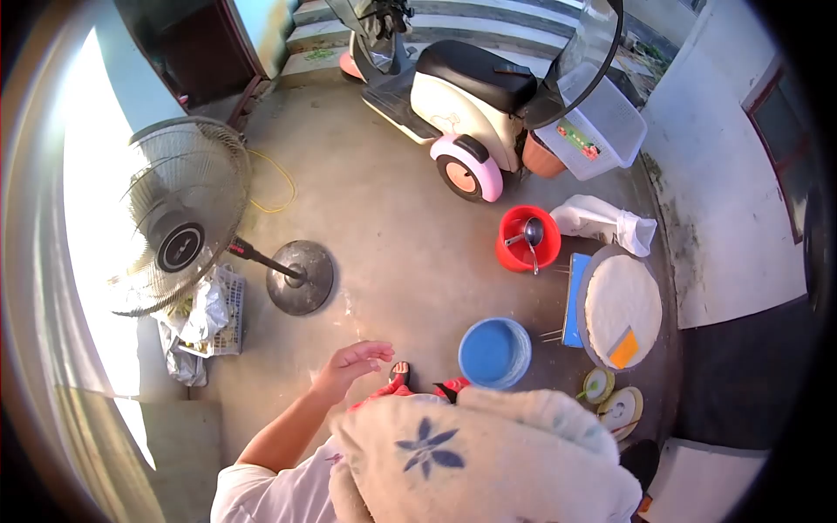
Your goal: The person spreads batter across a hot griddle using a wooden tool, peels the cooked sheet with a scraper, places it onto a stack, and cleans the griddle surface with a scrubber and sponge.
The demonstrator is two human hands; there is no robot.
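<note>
My left hand is raised in front of me, left of centre, with its fingers extended and nothing in it. A beige cloth with a dark blue flower fills the lower middle of the view. My right hand does not show. Just beyond the cloth stands a blue bucket. To its right, a large round of white dough-like material lies on a round board, with an orange-and-grey scraper on top. A red bucket farther off holds a metal ladle.
A standing fan and a basket with plastic bags are at the left. A scooter stands ahead, near a clear plastic bin. A white sack and small bowls are at the right.
</note>
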